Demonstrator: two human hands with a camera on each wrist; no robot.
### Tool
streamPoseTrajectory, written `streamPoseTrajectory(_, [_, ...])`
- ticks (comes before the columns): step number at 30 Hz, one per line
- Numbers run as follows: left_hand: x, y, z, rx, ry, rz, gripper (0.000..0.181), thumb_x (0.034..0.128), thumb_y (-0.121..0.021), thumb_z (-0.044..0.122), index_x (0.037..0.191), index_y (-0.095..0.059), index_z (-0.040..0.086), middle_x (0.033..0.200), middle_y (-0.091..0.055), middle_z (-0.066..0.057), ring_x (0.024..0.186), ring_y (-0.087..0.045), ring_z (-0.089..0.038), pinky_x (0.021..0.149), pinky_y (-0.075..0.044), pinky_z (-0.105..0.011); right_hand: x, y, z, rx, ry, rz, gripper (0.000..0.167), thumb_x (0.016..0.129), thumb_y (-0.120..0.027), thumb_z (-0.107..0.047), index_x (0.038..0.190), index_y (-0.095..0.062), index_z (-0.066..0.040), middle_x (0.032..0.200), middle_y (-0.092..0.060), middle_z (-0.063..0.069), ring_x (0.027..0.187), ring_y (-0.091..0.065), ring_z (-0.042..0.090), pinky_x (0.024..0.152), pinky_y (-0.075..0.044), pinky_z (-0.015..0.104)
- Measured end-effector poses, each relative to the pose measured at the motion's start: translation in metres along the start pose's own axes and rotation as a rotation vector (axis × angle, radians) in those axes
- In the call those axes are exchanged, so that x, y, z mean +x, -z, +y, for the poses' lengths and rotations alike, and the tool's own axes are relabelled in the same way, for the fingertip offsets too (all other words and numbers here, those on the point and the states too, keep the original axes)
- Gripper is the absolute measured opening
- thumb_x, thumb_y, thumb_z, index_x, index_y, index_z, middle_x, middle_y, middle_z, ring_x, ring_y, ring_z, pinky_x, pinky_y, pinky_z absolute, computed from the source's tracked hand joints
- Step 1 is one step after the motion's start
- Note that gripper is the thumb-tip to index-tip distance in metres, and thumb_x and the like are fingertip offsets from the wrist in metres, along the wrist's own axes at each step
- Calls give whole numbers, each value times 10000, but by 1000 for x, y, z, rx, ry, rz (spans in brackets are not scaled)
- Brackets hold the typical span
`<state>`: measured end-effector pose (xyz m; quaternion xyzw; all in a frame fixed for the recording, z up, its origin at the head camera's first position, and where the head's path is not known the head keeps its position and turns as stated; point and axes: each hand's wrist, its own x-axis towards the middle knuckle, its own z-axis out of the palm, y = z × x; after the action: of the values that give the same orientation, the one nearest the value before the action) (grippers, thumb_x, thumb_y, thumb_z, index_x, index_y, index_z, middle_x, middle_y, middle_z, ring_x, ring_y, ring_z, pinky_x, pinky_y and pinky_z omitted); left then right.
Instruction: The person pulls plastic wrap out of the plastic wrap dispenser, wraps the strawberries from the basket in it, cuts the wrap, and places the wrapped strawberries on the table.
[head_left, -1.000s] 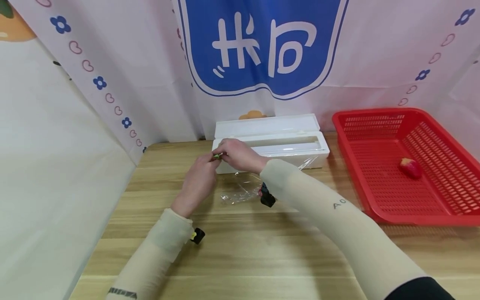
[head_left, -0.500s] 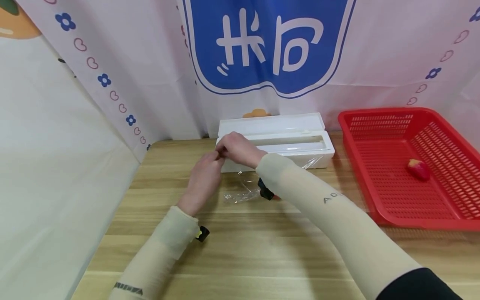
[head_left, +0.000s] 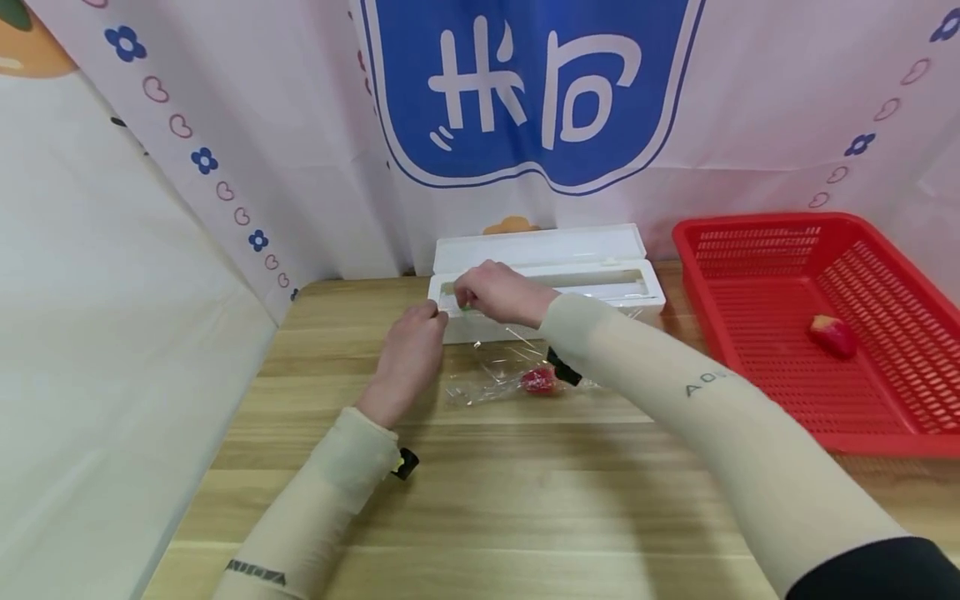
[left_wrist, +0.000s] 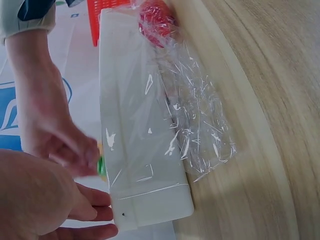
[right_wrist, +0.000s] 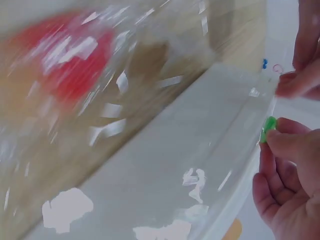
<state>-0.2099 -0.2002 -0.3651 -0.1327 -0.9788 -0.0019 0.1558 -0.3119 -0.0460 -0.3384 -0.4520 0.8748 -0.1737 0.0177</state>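
A long white cling film box (head_left: 472, 327) lies across the back of the table with its lid (head_left: 540, 246) raised. My left hand (head_left: 408, 358) holds the box's left end, its fingers at the corner. Between thumb and forefinger my right hand (head_left: 506, 293) pinches a small green slide cutter (right_wrist: 268, 129) on the box's edge. Clear cling film (left_wrist: 202, 125) hangs over the box front onto the table. Wrapped in that film, a red fruit (head_left: 540, 381) lies in front of the box, partly behind my right wrist in the head view.
At the right stands a red plastic basket (head_left: 757, 222), with another red fruit (head_left: 834, 336) inside. A printed curtain (head_left: 322, 167) hangs right behind the box. The wooden table (head_left: 510, 500) extends toward me.
My right hand has moved right along the box, away from my left hand, with the green slide cutter. The wrapped fruit has come into fuller view. My left hand stays at the box's corner.
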Motion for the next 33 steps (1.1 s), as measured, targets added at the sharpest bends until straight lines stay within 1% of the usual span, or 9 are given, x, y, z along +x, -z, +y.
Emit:
streamPoseTrajectory(3, [0, 1, 0, 7, 10, -12, 204, 863, -564, -88, 1007, -700, -43, 954, -644, -138, 819, -603, -293, 744, -558, -390, -10, 7, 9, -28, 24, -35, 211, 884, -579, 49, 942, -718, -97, 970, -736, 46, 897, -661, 231, 867, -550, 349])
streamPoseTrajectory(6, [-1, 1, 0, 13, 2, -15, 201, 869, -562, -87, 1010, -699, -46, 974, -649, -143, 839, -612, -301, 768, -565, -396, -24, 16, 19, -57, 33, -73, 202, 875, -577, 64, 921, -695, -94, 959, -739, 59, 905, -671, 244, 874, -562, 354])
streamPoseTrajectory(10, [-1, 1, 0, 20, -1, -25, 200, 870, -555, -88, 1001, -700, -46, 975, -639, -141, 848, -613, -310, 777, -565, -410, -46, 31, 34, -91, 15, -130, 174, 874, -595, 65, 905, -675, -88, 949, -735, 71, 909, -658, 265, 885, -557, 386])
streamPoseTrajectory(17, [2, 3, 3, 31, -1, -54, 227, 869, -565, -96, 1040, -708, -46, 984, -649, -140, 849, -620, -291, 781, -577, -393, -77, 52, 56, -149, 72, -161, 177, 850, -602, 77, 859, -660, -89, 891, -723, 79, 840, -649, 273, 804, -558, 407])
streamPoseTrajectory(19, [3, 3, 3, 27, -4, -57, 236, 861, -564, -104, 1041, -707, -52, 983, -649, -143, 850, -620, -291, 783, -578, -392, -85, 58, 63, -158, 56, -178, 185, 838, -611, 81, 844, -659, -98, 887, -723, 69, 847, -651, 268, 808, -556, 407])
streamPoseTrajectory(23, [4, 3, 3, 25, -4, -59, 243, 853, -557, -113, 1038, -706, -59, 977, -647, -147, 852, -621, -293, 793, -577, -400, -101, 69, 77, -175, -37, -224, 208, 828, -642, 82, 831, -675, -123, 897, -727, 47, 871, -650, 247, 824, -555, 404])
streamPoseTrajectory(27, [3, 4, 1, 21, 4, -64, 246, 864, -545, -116, 1036, -711, -57, 974, -653, -148, 844, -626, -294, 782, -582, -401, -109, 75, 83, -167, -104, -259, 211, 845, -656, 61, 848, -694, -146, 916, -726, 41, 875, -638, 227, 833, -559, 409])
streamPoseTrajectory(30, [3, 4, 0, 16, 5, -59, 243, 870, -536, -115, 1023, -713, -51, 968, -654, -142, 835, -627, -295, 764, -583, -401, -114, 79, 83, -174, -111, -271, 210, 850, -653, 57, 854, -699, -148, 920, -724, 42, 870, -633, 225, 828, -562, 407])
streamPoseTrajectory(33, [3, 5, 1, 13, -1, -53, 233, 874, -538, -107, 1016, -713, -50, 962, -652, -140, 824, -624, -293, 750, -582, -402, -122, 85, 86, -215, -128, -291, 212, 831, -661, 66, 840, -694, -143, 898, -709, 38, 848, -610, 223, 795, -555, 386])
